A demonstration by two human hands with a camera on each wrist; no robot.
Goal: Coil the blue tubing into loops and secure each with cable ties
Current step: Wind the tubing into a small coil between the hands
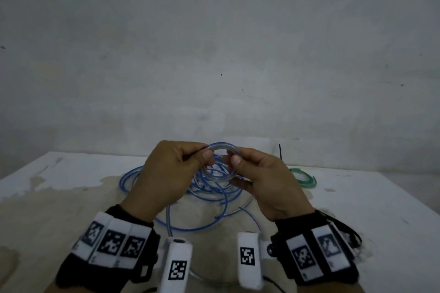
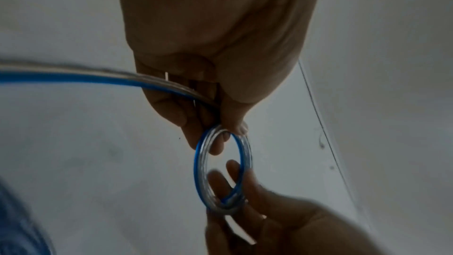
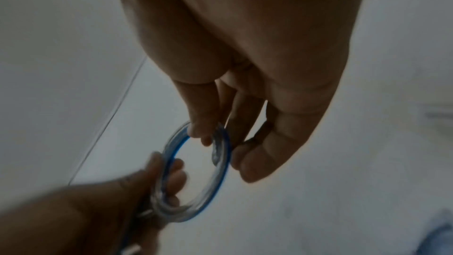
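Note:
A small coil of blue-striped clear tubing point(image 1: 221, 162) is held up above the table between both hands. My left hand point(image 1: 181, 164) pinches its left side, thumb in front. My right hand point(image 1: 247, 166) pinches its right side. In the left wrist view the coil point(image 2: 221, 174) hangs below my left hand's fingertips point(image 2: 220, 139), and a run of tubing point(image 2: 73, 79) trails off to the left. In the right wrist view my right thumb and fingers point(image 3: 208, 133) grip the coil point(image 3: 196, 172). The loose tubing point(image 1: 190, 197) lies tangled on the table beneath.
A green coil of tubing point(image 1: 303, 177) lies on the white table point(image 1: 369, 197) to the right. A black cable tie point(image 1: 280, 151) stands up just behind my right hand. A grey wall rises close behind the table's far edge.

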